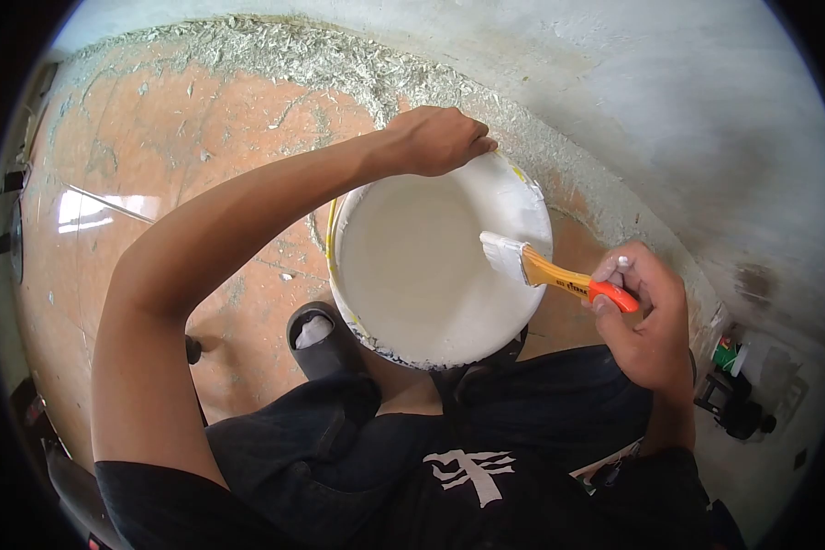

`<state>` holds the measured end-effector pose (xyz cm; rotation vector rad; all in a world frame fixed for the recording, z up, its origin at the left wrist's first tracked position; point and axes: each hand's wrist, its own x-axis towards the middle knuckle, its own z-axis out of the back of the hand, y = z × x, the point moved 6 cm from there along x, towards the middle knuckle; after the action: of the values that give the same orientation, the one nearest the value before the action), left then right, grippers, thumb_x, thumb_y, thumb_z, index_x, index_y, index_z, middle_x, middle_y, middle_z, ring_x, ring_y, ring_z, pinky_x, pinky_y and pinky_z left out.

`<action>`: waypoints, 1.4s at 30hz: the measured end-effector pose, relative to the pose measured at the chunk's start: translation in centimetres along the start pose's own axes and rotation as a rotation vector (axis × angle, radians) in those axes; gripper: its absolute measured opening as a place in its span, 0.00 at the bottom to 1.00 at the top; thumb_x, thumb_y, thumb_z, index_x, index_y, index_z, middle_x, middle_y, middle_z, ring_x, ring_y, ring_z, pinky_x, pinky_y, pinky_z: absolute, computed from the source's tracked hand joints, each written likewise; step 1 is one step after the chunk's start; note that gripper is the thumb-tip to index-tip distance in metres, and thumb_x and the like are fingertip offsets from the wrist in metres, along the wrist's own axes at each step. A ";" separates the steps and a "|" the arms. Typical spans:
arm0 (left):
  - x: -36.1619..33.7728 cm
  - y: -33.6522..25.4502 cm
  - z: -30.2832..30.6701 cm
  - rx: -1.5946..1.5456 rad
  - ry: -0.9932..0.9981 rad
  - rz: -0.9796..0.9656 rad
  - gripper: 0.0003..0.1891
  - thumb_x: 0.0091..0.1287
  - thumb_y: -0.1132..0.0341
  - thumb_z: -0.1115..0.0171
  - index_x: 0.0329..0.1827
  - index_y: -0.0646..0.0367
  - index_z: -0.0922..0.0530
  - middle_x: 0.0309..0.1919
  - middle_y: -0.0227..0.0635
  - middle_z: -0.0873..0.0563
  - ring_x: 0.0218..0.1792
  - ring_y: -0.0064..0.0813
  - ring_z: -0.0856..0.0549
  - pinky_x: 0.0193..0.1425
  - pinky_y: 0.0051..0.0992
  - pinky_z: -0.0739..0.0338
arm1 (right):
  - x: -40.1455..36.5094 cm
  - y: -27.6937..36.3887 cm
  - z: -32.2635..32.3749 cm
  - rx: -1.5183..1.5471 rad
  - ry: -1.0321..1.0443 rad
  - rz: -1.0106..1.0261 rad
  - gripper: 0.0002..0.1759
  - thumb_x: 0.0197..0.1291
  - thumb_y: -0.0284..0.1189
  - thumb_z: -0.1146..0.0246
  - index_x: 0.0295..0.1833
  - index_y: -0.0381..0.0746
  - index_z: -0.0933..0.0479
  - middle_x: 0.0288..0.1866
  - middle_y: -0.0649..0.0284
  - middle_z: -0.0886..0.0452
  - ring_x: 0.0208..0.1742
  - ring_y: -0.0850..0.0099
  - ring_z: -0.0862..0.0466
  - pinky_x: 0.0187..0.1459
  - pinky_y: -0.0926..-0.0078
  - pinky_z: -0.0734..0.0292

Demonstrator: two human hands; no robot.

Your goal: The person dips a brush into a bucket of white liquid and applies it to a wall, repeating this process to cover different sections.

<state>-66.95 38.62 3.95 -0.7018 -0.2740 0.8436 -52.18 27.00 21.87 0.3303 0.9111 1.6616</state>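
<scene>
A round white bucket [521, 197] of pale, off-white paint [412, 266] stands between my feet, tilted a little, with yellow marks and dried paint along its rim. My left hand [435, 140] is closed over the bucket's far rim, its fingertips partly hidden. In my right hand [646, 316] is a paintbrush [559, 275], gripped near the orange end of its yellow handle. The brush's bristles are coated white and hang over the right side of the bucket's mouth. White paint smears show on my right fingers.
Pale flakes and scrapings [312, 60] lie along the foot of the grey-white wall [651, 92]. Orange floor tiles [147, 115] stretch out to the left. A dark slipper [325, 353] is beside the bucket. Dark and green items [729, 353] sit at the far right.
</scene>
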 end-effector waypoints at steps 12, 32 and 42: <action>-0.3 -6.5 3.8 -0.290 0.013 -0.386 0.15 0.59 0.58 0.37 0.42 0.60 0.18 0.48 0.48 0.19 0.51 0.41 0.21 0.58 0.38 0.29 | 0.2 -0.6 0.3 0.015 0.078 -0.047 0.09 0.53 0.15 0.43 0.39 0.32 0.34 0.31 0.62 0.27 0.34 0.79 0.26 0.43 0.79 0.28; -2.6 -12.6 1.5 -0.638 0.464 -0.397 0.11 0.57 0.67 0.34 0.42 0.57 0.16 0.34 0.34 0.15 0.41 0.26 0.19 0.51 0.28 0.28 | 0.0 -0.3 0.7 0.209 0.116 -0.115 0.05 0.57 0.18 0.43 0.38 0.31 0.32 0.31 0.63 0.26 0.35 0.79 0.27 0.42 0.78 0.29; -2.5 -12.7 1.7 -0.655 0.422 -0.422 0.11 0.61 0.65 0.36 0.44 0.59 0.18 0.33 0.36 0.16 0.40 0.28 0.19 0.49 0.29 0.27 | 0.5 1.0 1.5 -0.162 0.087 0.061 0.08 0.54 0.21 0.37 0.40 0.33 0.27 0.32 0.57 0.23 0.34 0.71 0.22 0.38 0.75 0.26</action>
<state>-61.97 31.65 13.80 -1.3537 -0.3031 0.1734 -52.06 28.01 23.41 0.1782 0.8307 1.8056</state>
